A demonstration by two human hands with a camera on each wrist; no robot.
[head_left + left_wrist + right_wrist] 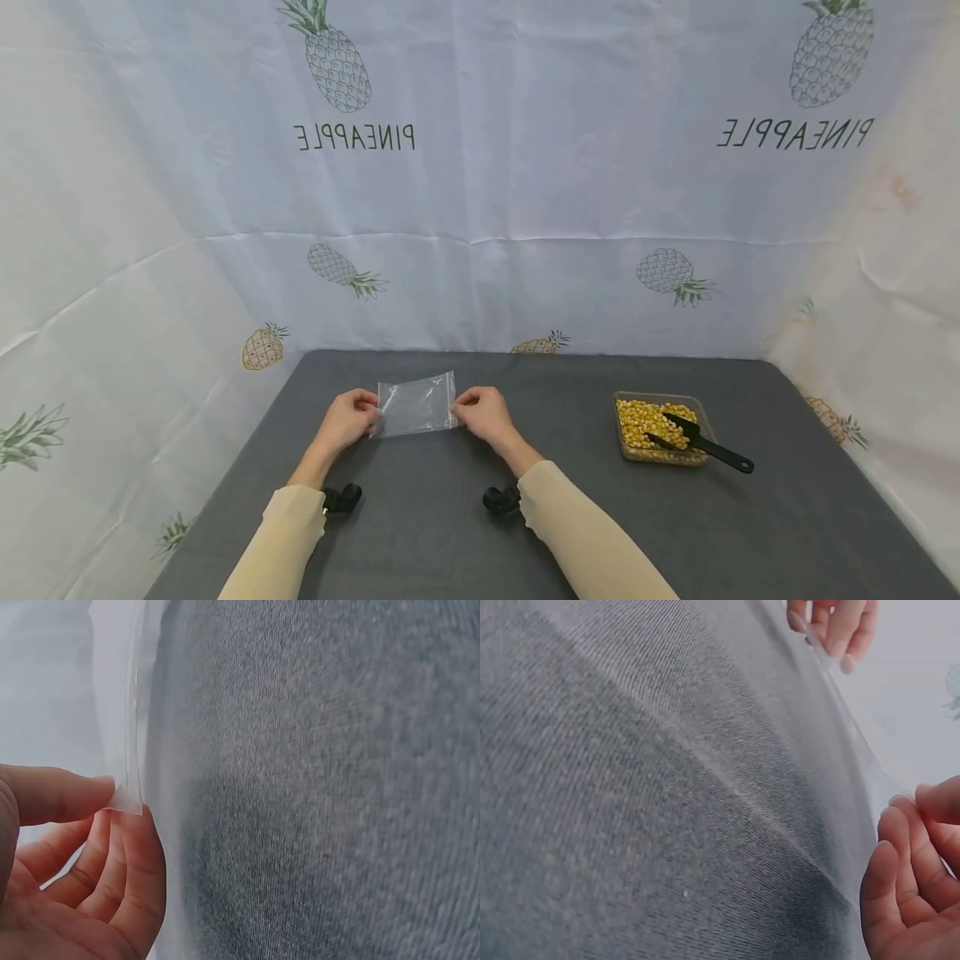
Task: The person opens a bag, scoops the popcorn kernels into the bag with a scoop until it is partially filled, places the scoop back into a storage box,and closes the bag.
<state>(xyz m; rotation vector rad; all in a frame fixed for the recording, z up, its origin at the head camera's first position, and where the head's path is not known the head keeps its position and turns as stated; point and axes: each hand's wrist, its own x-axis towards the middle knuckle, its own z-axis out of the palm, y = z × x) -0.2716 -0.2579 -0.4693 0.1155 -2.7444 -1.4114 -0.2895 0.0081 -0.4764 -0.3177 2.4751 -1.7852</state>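
Observation:
A clear plastic zip bag is stretched flat between both hands above the dark table. At its left edge, my left hand pinches the plastic between thumb and fingers. In the left wrist view, the bag's corner shows between the thumb and fingertips of that hand. My right hand pinches the opposite edge, along which a seam-like strip runs. From the right wrist view, the right hand has its thumb against its curled fingers, with the left hand at the far end.
To the right stands a clear plastic container of yellow corn kernels. A black scoop lies in it, its handle sticking out over the rim. The grey table meets a pineapple-printed curtain at the back and sides.

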